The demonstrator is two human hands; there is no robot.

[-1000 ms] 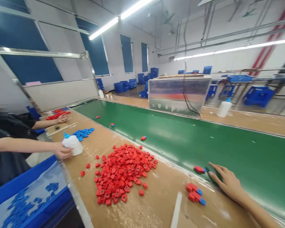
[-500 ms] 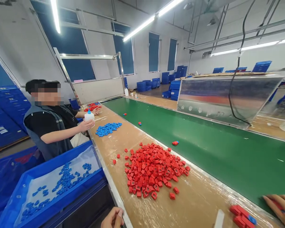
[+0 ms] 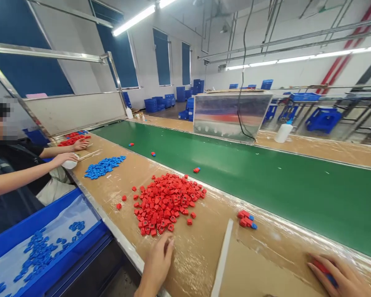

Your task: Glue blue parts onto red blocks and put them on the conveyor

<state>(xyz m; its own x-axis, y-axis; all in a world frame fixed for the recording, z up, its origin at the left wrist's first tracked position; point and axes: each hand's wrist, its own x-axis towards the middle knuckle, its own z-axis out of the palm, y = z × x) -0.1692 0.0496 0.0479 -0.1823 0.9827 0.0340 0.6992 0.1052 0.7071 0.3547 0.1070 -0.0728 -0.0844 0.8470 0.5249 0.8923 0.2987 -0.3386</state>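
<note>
There is one left hand and one right hand (both the wearer's own), the right holding one red-and-blue part. The worktop carries one large red heap, one small far red heap and one blue heap; three stray parts sit on the green belt.

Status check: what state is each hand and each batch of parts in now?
Left hand: open, empty, at bench edge.
Right hand: curled around a red-and-blue part.
Red pieces: loose heap on bench.
Blue pieces: loose strip on bench.
Blue crate: lined, holding more pieces.
</note>
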